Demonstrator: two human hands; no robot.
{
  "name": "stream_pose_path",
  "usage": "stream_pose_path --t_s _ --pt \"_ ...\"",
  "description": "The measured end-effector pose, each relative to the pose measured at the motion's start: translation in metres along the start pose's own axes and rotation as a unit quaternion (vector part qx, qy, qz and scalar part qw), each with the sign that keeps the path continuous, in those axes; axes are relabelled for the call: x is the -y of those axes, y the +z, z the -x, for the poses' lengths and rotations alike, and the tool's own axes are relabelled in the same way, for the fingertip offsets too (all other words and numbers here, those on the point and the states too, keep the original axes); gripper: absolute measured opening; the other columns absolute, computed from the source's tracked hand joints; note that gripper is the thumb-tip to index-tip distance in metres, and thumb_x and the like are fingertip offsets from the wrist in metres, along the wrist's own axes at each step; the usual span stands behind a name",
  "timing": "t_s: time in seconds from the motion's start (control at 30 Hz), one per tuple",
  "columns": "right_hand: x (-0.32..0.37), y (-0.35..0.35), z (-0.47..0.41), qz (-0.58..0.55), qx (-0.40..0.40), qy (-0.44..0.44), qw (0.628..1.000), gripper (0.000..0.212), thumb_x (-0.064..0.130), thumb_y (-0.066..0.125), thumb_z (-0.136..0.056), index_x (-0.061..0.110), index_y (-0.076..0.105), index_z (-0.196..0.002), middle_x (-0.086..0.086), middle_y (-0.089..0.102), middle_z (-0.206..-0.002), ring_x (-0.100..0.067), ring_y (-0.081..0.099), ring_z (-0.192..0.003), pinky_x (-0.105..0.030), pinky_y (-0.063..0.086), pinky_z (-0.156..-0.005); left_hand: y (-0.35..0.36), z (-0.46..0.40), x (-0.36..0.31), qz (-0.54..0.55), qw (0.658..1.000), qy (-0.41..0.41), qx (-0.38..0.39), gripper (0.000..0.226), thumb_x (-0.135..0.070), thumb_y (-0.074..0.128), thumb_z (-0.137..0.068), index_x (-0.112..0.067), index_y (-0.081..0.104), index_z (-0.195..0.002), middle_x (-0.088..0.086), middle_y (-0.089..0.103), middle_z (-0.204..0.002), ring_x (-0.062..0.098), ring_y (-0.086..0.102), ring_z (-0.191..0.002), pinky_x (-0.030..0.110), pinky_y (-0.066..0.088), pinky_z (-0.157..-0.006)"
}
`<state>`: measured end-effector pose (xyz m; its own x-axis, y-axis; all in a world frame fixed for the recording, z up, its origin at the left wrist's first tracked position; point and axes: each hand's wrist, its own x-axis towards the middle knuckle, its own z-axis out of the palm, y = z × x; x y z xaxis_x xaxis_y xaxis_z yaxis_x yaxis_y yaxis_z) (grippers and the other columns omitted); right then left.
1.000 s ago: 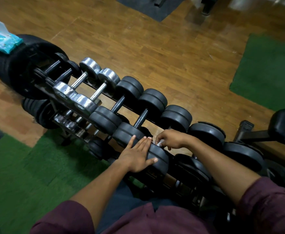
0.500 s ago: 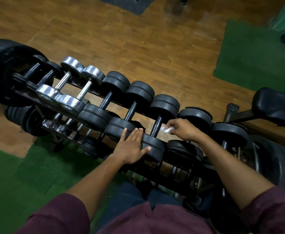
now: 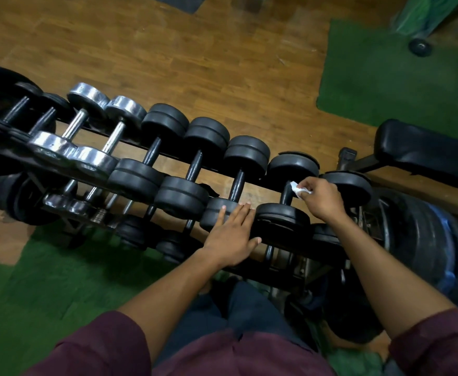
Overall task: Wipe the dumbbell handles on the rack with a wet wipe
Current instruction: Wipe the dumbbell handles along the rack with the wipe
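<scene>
A long black rack (image 3: 252, 183) is running slantwise across the wooden floor, its top tier carrying a row of dumbbells lying crosswise. Two chrome dumbbells (image 3: 95, 131) are sitting toward its left end, black rubber-plated ones filling the rest. A small crumpled white wet wipe (image 3: 298, 190) is touching the dark handle (image 3: 286, 193) of a black dumbbell near the right end. More dumbbells are resting on the lower tier, mostly hidden.

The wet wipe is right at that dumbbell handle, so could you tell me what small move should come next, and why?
Probably slide the wet wipe down along the handle: the right hand pinches it at the handle's upper end, and the left hand rests flat on the neighbouring weight.
</scene>
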<state>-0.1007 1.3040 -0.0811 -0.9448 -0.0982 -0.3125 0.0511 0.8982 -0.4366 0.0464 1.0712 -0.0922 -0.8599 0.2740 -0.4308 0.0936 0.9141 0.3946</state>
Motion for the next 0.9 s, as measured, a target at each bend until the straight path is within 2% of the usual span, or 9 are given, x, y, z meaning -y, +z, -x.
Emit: stream_pose_path --t_s 0.1,0.27,0.4,0.47,0.53,0.63,0.7,0.83,0.9 --pt "-0.003 0.0 -0.002 0.014 0.025 -0.03 0.999 0.012 0.028 0.067 -0.093 0.029 0.072 -0.104 0.001 0.071 -0.114 -0.025 0.064 -0.107 -0.032 0.046 -0.075 0.0 -0.006 -0.012 0.011 0.999 0.018 0.028 0.08 -0.055 0.033 -0.105 -0.015 -0.005 -0.163 0.0 -0.011 -0.171 0.014 -0.014 -0.156 0.052 -0.013 -0.124" --pt "-0.004 0.009 -0.018 0.098 0.187 -0.15 0.966 0.019 0.011 0.064 -0.094 0.021 0.078 -0.101 0.0 0.072 -0.11 -0.018 0.066 -0.103 -0.027 0.047 -0.083 -0.002 -0.025 -0.023 0.017 0.999 0.029 0.043 0.082 -0.057 0.034 -0.105 -0.018 -0.01 -0.163 0.0 -0.011 -0.171 0.015 -0.012 -0.157 0.051 -0.011 -0.125" --pt "-0.004 0.007 -0.036 0.152 0.253 -0.214 0.931 0.015 0.016 0.068 -0.092 0.022 0.078 -0.102 0.006 0.075 -0.105 -0.012 0.068 -0.1 -0.023 0.047 -0.08 0.001 -0.044 -0.031 0.023 0.999 0.01 0.043 0.084 -0.058 0.03 -0.106 -0.012 -0.012 -0.162 0.002 -0.01 -0.171 0.014 -0.01 -0.157 0.048 -0.008 -0.126" --pt "-0.008 0.008 -0.043 0.176 0.248 -0.236 0.923 0.016 0.017 0.065 -0.091 0.027 0.074 -0.099 0.005 0.071 -0.104 -0.017 0.067 -0.099 -0.029 0.051 -0.08 0.003 -0.053 -0.032 0.018 0.999 -0.003 0.042 0.084 -0.059 0.026 -0.106 -0.01 -0.012 -0.162 0.004 -0.01 -0.171 0.013 -0.009 -0.157 0.045 -0.01 -0.126" --pt "-0.011 0.01 -0.047 0.186 0.193 -0.241 0.933 0.018 0.018 0.06 -0.091 0.03 0.07 -0.1 0.004 0.064 -0.107 -0.023 0.065 -0.095 -0.038 0.055 -0.079 0.003 -0.059 -0.032 0.016 0.999 -0.013 0.048 0.084 -0.062 0.021 -0.105 -0.01 -0.013 -0.161 0.004 -0.011 -0.171 0.011 -0.01 -0.156 0.041 -0.013 -0.125" --pt "-0.018 0.014 -0.05 0.19 0.124 -0.243 0.943 0.021 0.021 0.053 -0.096 0.03 0.066 -0.109 0.001 0.055 -0.107 -0.028 0.063 -0.084 -0.041 0.055 -0.071 0.003 -0.059 -0.034 0.025 0.998 -0.024 0.054 0.085 -0.064 0.017 -0.104 -0.01 -0.016 -0.16 0.002 -0.013 -0.17 0.009 -0.014 -0.155 0.039 -0.016 -0.124" --pt "-0.022 0.017 -0.052 0.193 0.123 -0.266 0.936 0.021 0.022 0.052 -0.096 0.03 0.066 -0.111 0.002 0.053 -0.107 -0.029 0.063 -0.083 -0.039 0.053 -0.069 0.003 -0.059 -0.036 0.023 0.998 -0.027 0.045 0.085 -0.065 0.016 -0.104 -0.01 -0.016 -0.16 0.002 -0.013 -0.17 0.007 -0.015 -0.154 0.037 -0.017 -0.124" --pt "-0.02 0.016 -0.051 0.214 0.194 -0.322 0.902 0.019 0.026 0.056 -0.095 0.03 0.068 -0.109 0.003 0.054 -0.107 -0.028 0.064 -0.088 -0.037 0.053 -0.071 0.008 -0.059 -0.038 0.004 0.999 -0.036 0.026 0.085 -0.065 0.014 -0.103 -0.01 -0.016 -0.16 0.002 -0.011 -0.171 0.006 -0.015 -0.154 0.036 -0.018 -0.123" --pt "-0.02 0.015 -0.051 0.216 0.158 -0.316 0.91 0.021 0.025 0.054 -0.096 0.03 0.065 -0.113 0.001 0.054 -0.107 -0.03 0.065 -0.084 -0.04 0.053 -0.067 0.009 -0.058 -0.037 -0.003 0.999 -0.034 0.025 0.085 -0.065 0.013 -0.103 -0.009 -0.016 -0.16 0.003 -0.01 -0.171 0.007 -0.015 -0.154 0.038 -0.016 -0.124"
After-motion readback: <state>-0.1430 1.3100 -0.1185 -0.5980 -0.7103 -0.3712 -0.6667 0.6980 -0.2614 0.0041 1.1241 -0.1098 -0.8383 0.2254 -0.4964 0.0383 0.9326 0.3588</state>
